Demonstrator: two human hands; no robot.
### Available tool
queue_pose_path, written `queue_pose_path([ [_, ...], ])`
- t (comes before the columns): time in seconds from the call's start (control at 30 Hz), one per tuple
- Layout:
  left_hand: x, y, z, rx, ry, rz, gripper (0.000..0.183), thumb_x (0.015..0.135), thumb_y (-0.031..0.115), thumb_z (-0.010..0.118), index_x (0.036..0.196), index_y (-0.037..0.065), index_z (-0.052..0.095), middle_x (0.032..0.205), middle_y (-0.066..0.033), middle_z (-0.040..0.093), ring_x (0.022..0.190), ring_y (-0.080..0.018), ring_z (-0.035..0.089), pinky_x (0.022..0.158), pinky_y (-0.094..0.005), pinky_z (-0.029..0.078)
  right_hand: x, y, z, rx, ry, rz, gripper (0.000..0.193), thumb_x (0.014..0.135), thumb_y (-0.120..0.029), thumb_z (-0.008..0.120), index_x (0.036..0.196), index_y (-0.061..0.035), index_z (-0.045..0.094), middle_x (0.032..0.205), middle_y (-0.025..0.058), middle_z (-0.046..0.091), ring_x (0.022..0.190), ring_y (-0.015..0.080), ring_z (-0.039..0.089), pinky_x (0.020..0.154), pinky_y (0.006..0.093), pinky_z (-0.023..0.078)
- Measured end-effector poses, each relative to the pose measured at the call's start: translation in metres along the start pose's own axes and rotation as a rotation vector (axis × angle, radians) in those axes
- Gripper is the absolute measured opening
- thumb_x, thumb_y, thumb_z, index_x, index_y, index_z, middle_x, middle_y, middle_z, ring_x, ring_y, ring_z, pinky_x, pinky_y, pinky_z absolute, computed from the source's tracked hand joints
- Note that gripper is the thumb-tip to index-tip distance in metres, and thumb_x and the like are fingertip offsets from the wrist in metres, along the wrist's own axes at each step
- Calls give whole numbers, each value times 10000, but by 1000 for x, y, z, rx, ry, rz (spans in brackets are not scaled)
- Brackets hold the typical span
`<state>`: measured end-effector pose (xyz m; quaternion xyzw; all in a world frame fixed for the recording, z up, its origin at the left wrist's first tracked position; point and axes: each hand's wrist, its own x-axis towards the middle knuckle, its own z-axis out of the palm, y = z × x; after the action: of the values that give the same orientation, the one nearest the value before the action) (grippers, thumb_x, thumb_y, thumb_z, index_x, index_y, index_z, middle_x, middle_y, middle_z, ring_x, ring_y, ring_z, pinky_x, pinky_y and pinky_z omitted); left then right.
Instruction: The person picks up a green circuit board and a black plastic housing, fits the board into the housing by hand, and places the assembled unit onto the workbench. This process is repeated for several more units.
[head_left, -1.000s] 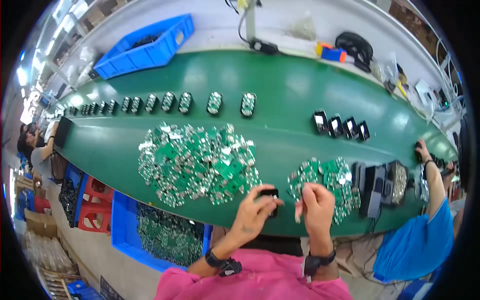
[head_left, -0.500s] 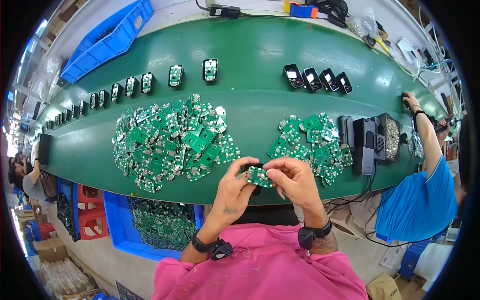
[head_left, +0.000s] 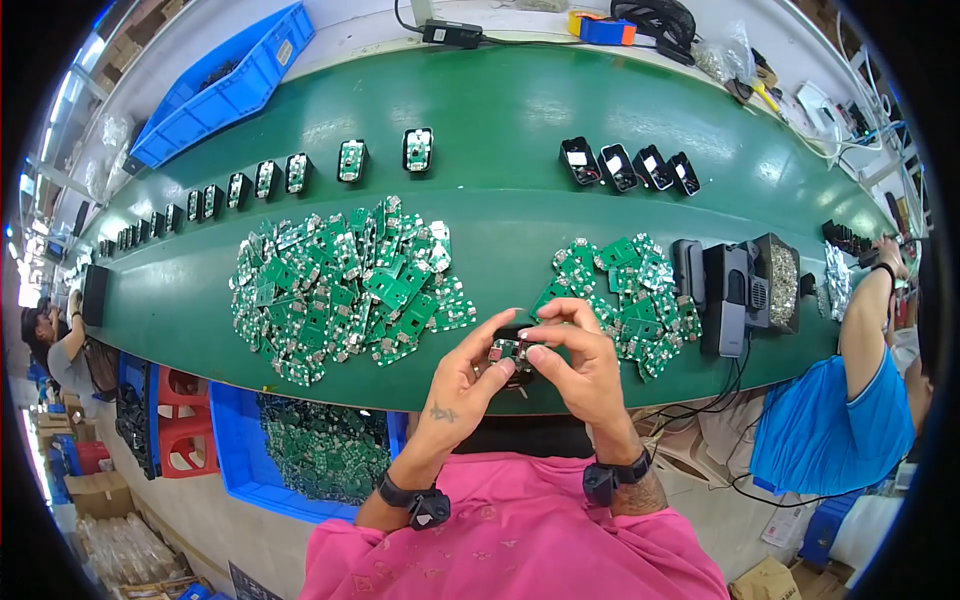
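Note:
My left hand (head_left: 462, 385) and my right hand (head_left: 586, 368) meet at the near edge of the green table, closed around a small black plastic case (head_left: 522, 378). A green circuit board (head_left: 507, 350) sits at the mouth of the case, tilted, with both thumbs pressing on it. How deep it sits is hidden by my fingers. Left of my hands spreads a large pile of loose circuit boards (head_left: 330, 290), and a smaller board pile (head_left: 640, 300) lies just beyond my right hand.
Cases fitted with boards (head_left: 352, 160) stand in a long row at the far left. Several black cases (head_left: 620, 168) are grouped at far right, beyond a dark grey device (head_left: 727, 300) and a box of small metal parts (head_left: 780, 280). A blue bin (head_left: 230, 470) stands below left; a co-worker's arm (head_left: 868, 290) is at right.
The circuit board has moved from being held flat above the case to being tilted down at its mouth. My right hand has shifted slightly left. The co-worker's arm has drawn rightward.

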<state>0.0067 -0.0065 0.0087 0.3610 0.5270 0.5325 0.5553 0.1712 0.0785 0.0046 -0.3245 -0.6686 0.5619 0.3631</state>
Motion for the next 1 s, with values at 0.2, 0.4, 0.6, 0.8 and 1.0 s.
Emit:
queue_pose_path([
  [0.2,-2,-15,10,97,-13,123,493,963,12,572,1445,19,469,1162,-25,614,1002,-89,582,861,-244,504,-8,8,17,-29,115,-53,134,829,-94,723,947,-31,736,1167,133,594,1108,258,570,956,366,451],
  [0.4,-13,-21,29,242,111,153,420,950,1,573,1365,60,560,1052,-17,644,870,-54,568,772,-220,491,-35,5,44,-554,471,-295,90,865,-137,675,906,-58,660,1210,173,508,1160,361,432,1009,472,340],
  [0.6,-4,0,33,135,224,137,443,936,2,589,1375,36,540,1033,-1,620,886,-61,551,785,-210,479,-31,1,39,-479,537,-379,48,868,-43,654,915,-40,644,977,154,579,890,344,548,775,451,433],
  [0.8,-6,20,29,241,229,324,424,933,-19,607,1353,-3,551,1195,-77,635,1011,-122,612,868,-256,501,-19,-34,7,-252,147,-197,68,875,-19,673,879,24,619,769,106,586,647,220,580,581,317,452],
  [1.0,-19,24,23,459,130,358,392,938,-7,607,1328,-9,569,1209,-115,643,1046,-144,621,890,-271,504,-20,-35,-7,-302,-3,-227,52,858,1,678,866,14,628,752,95,581,609,213,568,542,325,432],
])
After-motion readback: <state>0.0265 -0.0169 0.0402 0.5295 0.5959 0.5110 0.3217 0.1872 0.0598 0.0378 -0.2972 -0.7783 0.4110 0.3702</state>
